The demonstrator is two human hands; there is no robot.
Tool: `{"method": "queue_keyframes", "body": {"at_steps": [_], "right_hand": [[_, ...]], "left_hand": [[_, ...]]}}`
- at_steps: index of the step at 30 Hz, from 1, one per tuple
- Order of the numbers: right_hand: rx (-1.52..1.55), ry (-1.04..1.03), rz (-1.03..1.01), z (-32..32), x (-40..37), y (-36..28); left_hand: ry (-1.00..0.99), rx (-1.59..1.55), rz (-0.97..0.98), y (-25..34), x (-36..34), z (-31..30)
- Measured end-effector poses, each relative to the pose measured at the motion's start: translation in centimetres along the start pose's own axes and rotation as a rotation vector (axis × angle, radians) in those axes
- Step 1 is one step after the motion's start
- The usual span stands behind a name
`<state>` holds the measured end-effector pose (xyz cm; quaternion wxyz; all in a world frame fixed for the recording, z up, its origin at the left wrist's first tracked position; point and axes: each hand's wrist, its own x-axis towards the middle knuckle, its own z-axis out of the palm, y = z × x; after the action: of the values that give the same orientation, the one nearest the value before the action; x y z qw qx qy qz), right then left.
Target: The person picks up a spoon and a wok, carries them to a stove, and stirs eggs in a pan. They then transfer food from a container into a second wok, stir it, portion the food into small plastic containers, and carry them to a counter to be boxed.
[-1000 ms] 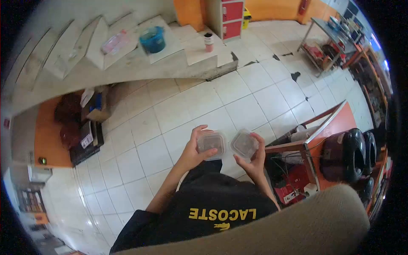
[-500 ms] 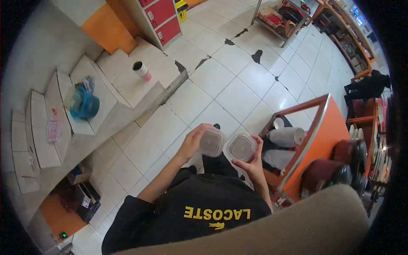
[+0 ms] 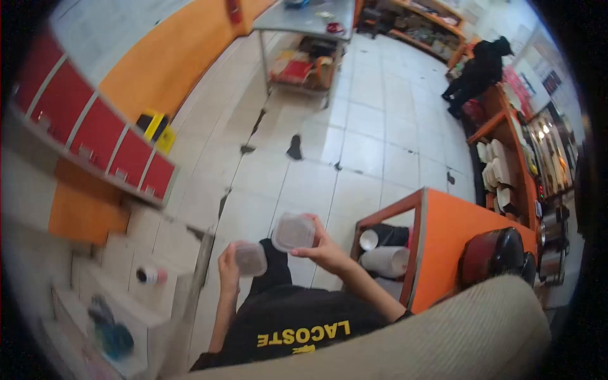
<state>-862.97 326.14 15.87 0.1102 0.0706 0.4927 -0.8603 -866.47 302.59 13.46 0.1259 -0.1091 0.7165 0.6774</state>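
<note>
Two small clear plastic containers are held up in front of my body. My left hand is closed round the side of one container, its fingers along the left edge. A second container, rounded and square, is gripped at its right side by my right hand, with the thumb under its near edge. The right one is a little higher in view and farther forward. A narrow gap separates the two over the tiled floor.
To my right stands an orange counter with stacked white cups on its shelf and a dark red pot on top. Steps with a cup lie left, beside red lockers. A metal table and a person in black are farther off.
The view has swung right, bringing the metal table and the person nearer the middle. My right hand with its container is now higher than my left; both grips stay closed.
</note>
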Motion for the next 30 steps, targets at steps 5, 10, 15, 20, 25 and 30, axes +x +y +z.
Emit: {"method": "queue_keyframes", "body": {"at_steps": [5, 10, 15, 20, 25, 30], "right_hand": [[0.214, 0.219, -0.02, -9.0, 7.5, -6.0], [0.228, 0.511, -0.212, -19.1, 11.0, -13.1], [0.326, 0.813, -0.405, -30.7, 9.2, -16.5], [0.441, 0.99, -0.482, -44.1, 8.5, -22.4], [0.084, 1.068, -0.462, -57.2, 11.2, -34.1], [0.087, 1.032, -0.541, -67.8, 15.9, -45.2]], "left_hand": [[-0.075, 0.004, -0.005, 1.2, 15.8, 8.9], [-0.611, 0.124, 0.073, 8.0, 29.9, 25.3], [-1.096, 0.162, -0.213, 15.0, 34.7, 46.2], [-1.321, 0.129, -0.364, 18.4, 37.0, 63.9], [-1.362, 0.136, -0.307, 20.9, 39.9, 77.4], [-1.305, 0.225, -0.235, 23.0, 44.5, 88.5]]}}
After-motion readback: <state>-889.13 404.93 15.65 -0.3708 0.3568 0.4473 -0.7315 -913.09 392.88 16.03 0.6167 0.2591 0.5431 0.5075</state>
